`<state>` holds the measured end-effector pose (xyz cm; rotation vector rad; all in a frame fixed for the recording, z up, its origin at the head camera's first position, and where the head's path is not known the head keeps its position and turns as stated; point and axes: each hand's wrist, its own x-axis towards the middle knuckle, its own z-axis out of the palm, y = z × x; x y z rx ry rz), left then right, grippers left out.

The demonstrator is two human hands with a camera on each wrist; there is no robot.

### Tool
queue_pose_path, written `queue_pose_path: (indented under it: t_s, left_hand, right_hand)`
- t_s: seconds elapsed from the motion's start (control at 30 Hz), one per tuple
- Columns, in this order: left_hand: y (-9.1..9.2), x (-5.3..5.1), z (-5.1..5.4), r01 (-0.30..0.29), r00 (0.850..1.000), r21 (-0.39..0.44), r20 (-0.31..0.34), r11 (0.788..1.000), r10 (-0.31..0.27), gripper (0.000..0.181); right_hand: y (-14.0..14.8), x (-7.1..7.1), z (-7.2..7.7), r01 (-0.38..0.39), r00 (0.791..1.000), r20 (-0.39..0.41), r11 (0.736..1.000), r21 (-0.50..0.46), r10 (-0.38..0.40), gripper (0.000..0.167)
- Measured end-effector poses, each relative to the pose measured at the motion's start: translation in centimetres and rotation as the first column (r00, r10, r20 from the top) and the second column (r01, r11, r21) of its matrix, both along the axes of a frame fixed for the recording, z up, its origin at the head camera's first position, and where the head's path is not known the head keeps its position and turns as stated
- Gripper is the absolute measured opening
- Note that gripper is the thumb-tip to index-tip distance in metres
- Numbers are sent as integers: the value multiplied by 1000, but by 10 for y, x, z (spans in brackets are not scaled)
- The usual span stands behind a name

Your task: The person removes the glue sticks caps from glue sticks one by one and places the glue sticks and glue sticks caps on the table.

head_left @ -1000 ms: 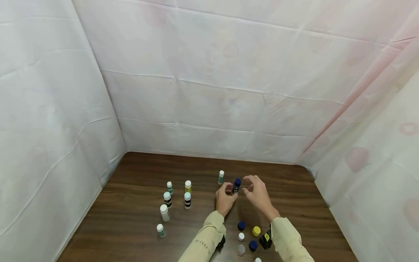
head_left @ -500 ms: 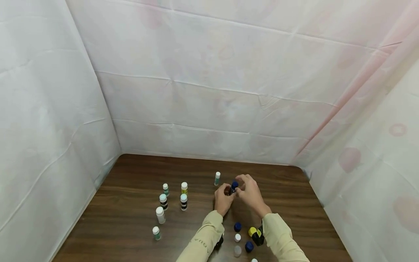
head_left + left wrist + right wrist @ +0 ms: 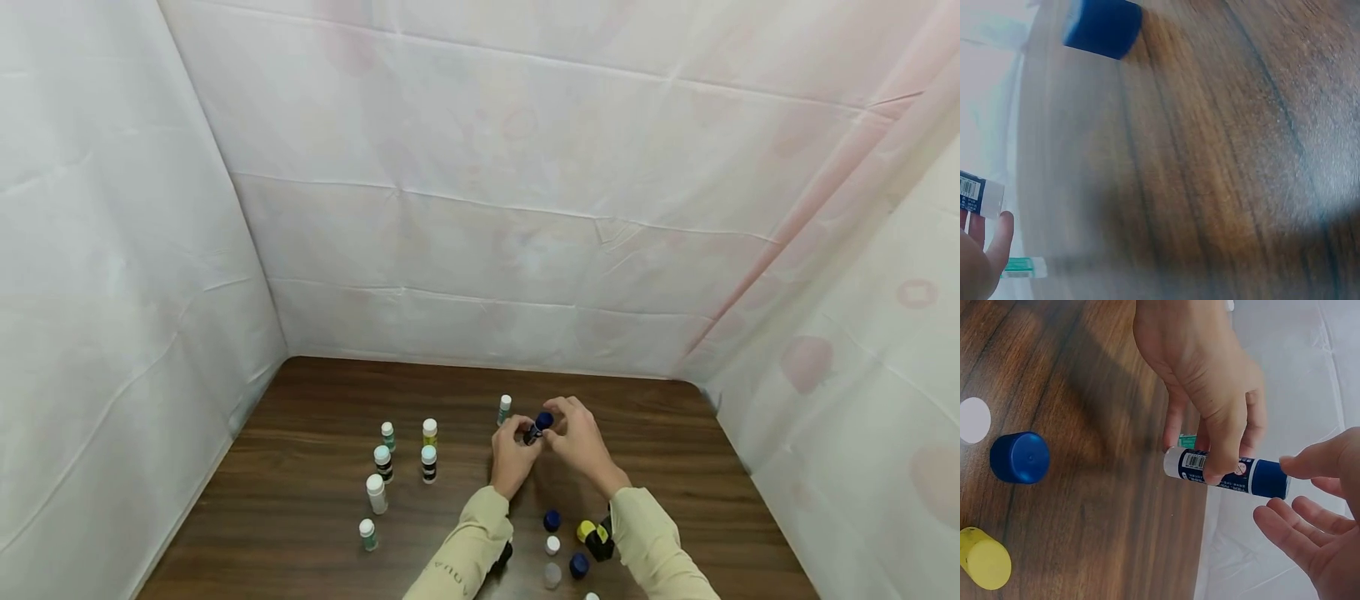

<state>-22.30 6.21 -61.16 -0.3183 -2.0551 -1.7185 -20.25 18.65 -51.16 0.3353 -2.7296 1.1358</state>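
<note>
A dark blue glue stick (image 3: 537, 429) with a blue cap (image 3: 1270, 479) is held above the table, tilted in the head view. My left hand (image 3: 513, 458) grips its body between thumb and fingers, around the barcode label. My right hand (image 3: 585, 446) is at the cap end, thumb on the cap and fingertips close against its other side; how firmly they press cannot be told. Just behind the left hand stands a slim white-capped tube with a green label (image 3: 505, 408), also partly seen in the left wrist view.
Left on the wooden table (image 3: 300, 467) stand several white-capped containers, among them a white one (image 3: 377, 493) and a black-labelled one (image 3: 429, 463). Near the front lie loose caps: blue (image 3: 552, 521), yellow (image 3: 586, 531), white (image 3: 552, 545). White cloth walls (image 3: 480, 250) enclose the table.
My right hand has moved left from beside the glue stick onto its cap. The glue stick has gone from nearly upright to tilted, still in my left hand.
</note>
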Motion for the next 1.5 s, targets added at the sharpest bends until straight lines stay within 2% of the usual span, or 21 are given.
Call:
queue_pose_path:
  t_s: [0.37, 0.6, 0.8, 0.97, 1.17, 1.5]
  left_hand:
    - [-7, 9, 25, 27, 998, -19, -52, 999, -28, 22]
    - [-10, 18, 42, 14, 995, -77, -96, 997, -21, 22]
    - [-11, 23, 51, -4, 993, -103, -120, 995, -8, 23]
    - [-15, 28, 59, -13, 992, -115, -128, 993, -2, 26]
    - [-21, 37, 67, -24, 986, -122, -168, 992, 4, 27]
    - [-34, 55, 79, 21, 981, -175, -187, 984, -54, 23]
  right_hand:
    - [-4, 6, 13, -26, 998, -58, 1000, -2, 26, 36]
    - [-3, 12, 17, -42, 991, -129, 998, -45, 36, 29]
    - [-1, 18, 22, -56, 984, -172, 996, -63, 44, 24]
    - [-1, 24, 27, -76, 976, -209, 995, -70, 60, 25]
    - [0, 33, 30, -94, 968, -241, 993, -68, 75, 26]
    - [-2, 50, 40, -129, 968, -229, 984, -122, 99, 28]
